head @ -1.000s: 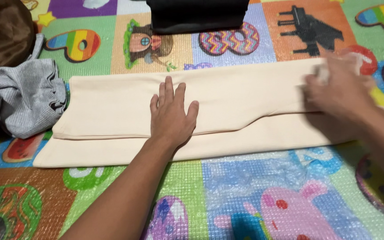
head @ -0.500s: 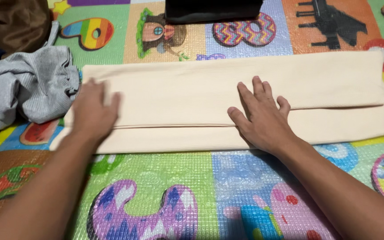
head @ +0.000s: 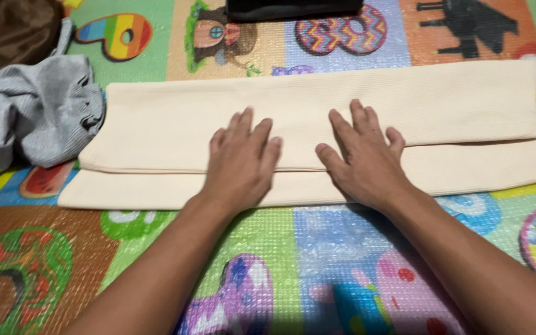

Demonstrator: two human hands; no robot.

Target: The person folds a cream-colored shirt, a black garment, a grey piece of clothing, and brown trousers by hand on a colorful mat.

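A long cream ribbed cloth (head: 442, 105) lies folded lengthwise across a colourful play mat (head: 317, 248). My left hand (head: 240, 162) rests flat on its middle, palm down, fingers slightly spread. My right hand (head: 365, 158) lies flat just to the right of it, also palm down on the cloth, over the folded edge. Neither hand holds anything. The two hands are a small gap apart.
A crumpled grey garment (head: 35, 111) lies at the cloth's left end. A brown item (head: 10, 28) sits in the far left corner. A black object (head: 293, 7) stands at the mat's far edge.
My left hand has slid right from the cloth's left end to its middle, beside my right hand. The right hand has stayed nearly where it was.
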